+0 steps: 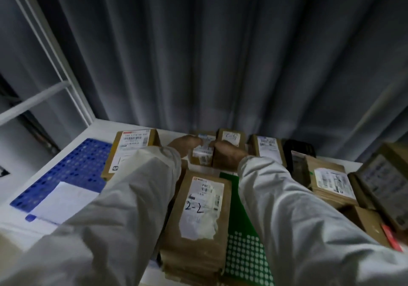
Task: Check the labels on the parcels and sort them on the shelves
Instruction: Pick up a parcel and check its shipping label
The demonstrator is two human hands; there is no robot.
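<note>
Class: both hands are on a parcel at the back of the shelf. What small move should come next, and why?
Probably lift the back parcel toward the camera to read it: both hands, left and right, hold its sides, and their fingers cover part of its label.

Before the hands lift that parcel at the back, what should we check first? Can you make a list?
1. Both hands on the back parcel: left hand and right hand touch it, ok.
2. Grip firm: fingers hidden, cannot tell.
3. Its label readable: blurred, cannot tell.
4. Neighbour marked 2-9 clear of it: touching, not ok.
5. Front parcel marked 2-2 out of the way: ok.
</note>
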